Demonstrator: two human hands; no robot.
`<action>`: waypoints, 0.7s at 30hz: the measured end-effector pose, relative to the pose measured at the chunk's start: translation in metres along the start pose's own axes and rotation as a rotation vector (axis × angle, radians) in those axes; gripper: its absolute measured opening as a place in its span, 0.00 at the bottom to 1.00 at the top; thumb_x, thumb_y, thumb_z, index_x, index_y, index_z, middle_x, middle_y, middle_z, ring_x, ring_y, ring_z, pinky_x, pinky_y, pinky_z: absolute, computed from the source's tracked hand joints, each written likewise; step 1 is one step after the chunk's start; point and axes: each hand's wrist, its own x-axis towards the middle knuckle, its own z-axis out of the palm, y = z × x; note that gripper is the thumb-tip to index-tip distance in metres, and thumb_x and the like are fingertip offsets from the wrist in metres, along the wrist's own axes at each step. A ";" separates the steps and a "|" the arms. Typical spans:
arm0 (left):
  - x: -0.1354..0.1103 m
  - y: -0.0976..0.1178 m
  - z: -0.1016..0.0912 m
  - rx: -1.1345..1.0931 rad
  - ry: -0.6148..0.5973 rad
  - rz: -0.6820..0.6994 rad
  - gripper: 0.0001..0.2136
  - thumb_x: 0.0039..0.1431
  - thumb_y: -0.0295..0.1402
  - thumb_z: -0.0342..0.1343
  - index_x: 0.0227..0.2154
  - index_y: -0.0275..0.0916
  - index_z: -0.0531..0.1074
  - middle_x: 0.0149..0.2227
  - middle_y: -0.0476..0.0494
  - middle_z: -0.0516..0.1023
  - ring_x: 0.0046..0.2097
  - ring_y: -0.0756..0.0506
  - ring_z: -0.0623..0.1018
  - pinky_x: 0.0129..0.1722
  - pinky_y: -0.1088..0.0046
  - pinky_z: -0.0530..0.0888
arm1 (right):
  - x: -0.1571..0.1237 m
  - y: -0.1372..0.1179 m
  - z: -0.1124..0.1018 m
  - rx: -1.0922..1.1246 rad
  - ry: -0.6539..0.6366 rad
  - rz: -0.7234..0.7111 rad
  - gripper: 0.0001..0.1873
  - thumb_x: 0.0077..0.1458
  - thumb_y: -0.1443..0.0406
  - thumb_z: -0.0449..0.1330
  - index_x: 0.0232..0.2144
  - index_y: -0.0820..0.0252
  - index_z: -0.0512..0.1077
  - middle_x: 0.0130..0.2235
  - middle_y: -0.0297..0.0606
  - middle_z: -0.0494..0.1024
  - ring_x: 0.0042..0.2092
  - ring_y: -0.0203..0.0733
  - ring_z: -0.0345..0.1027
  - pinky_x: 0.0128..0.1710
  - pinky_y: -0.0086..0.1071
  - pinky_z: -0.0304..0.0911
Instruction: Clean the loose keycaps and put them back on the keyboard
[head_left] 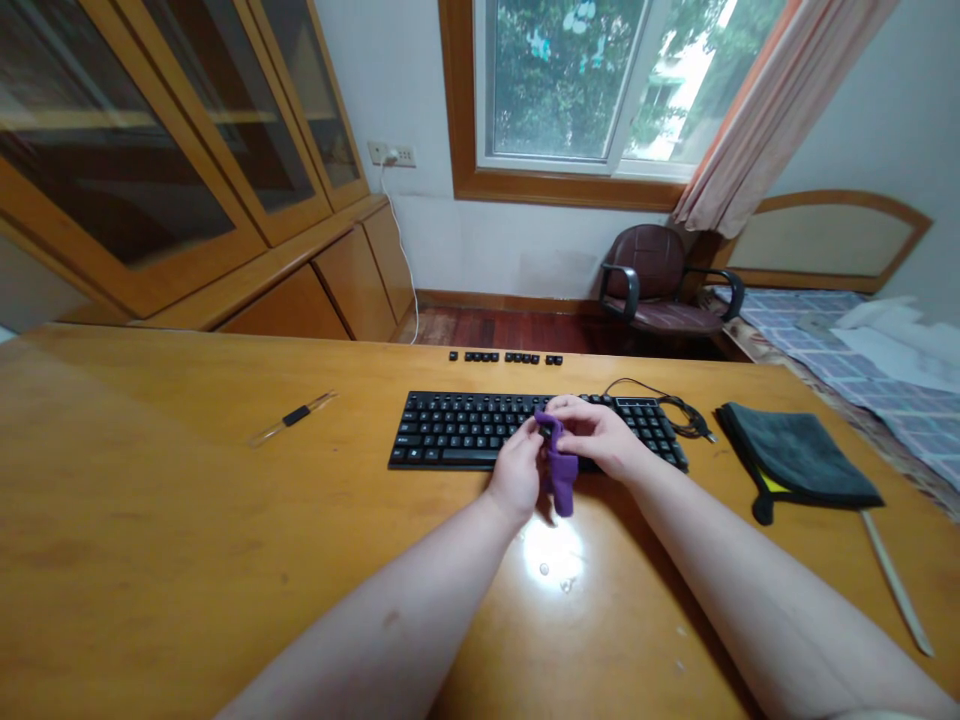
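A small purple cloth (562, 480) hangs from between my two hands, over the front edge of the black keyboard (457, 425). My right hand (604, 438) is closed on the cloth, with thumb and fingers pinching its upper part. My left hand (517, 472) meets it from the left, fingertips pressed together at the cloth's edge. Something small and dark shows between the fingertips, too hidden to name. The keyboard's top row of keycaps is off, and several loose black keycaps (481, 357) lie in a line along the table's far edge.
A keycap puller with wire loops (295, 415) lies left on the table (150, 520). To the right are the coiled USB cable (686, 415), a folded grey cloth (806, 460) and a pale flat strip (896, 582). Beyond stand an office chair (649, 265) and cabinets (292, 290).
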 end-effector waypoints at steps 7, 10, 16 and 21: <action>0.000 0.003 0.002 0.050 -0.043 0.029 0.11 0.49 0.32 0.57 0.36 0.36 0.75 0.39 0.46 0.77 0.43 0.47 0.74 0.43 0.74 0.68 | -0.002 0.012 -0.001 -0.008 0.065 0.053 0.07 0.41 0.61 0.67 0.25 0.57 0.78 0.34 0.36 0.67 0.36 0.38 0.62 0.36 0.32 0.61; 0.001 0.002 -0.001 0.060 -0.075 0.030 0.12 0.49 0.34 0.57 0.37 0.35 0.75 0.37 0.45 0.77 0.41 0.46 0.74 0.43 0.72 0.68 | -0.003 0.015 -0.001 -0.005 0.109 0.044 0.06 0.44 0.60 0.66 0.26 0.56 0.78 0.34 0.36 0.68 0.35 0.37 0.63 0.35 0.32 0.60; 0.001 0.000 -0.003 0.014 -0.012 0.018 0.13 0.47 0.33 0.59 0.37 0.36 0.75 0.38 0.46 0.78 0.42 0.47 0.74 0.45 0.73 0.67 | -0.002 0.008 0.003 -0.043 0.070 0.027 0.10 0.41 0.59 0.67 0.28 0.56 0.78 0.35 0.37 0.68 0.39 0.40 0.63 0.42 0.35 0.59; 0.000 0.005 0.000 -0.025 -0.019 -0.052 0.12 0.45 0.31 0.60 0.34 0.35 0.76 0.36 0.46 0.78 0.39 0.48 0.74 0.43 0.74 0.67 | -0.004 0.007 0.002 -0.120 0.119 0.019 0.09 0.40 0.58 0.67 0.24 0.57 0.78 0.31 0.36 0.68 0.36 0.39 0.62 0.40 0.35 0.59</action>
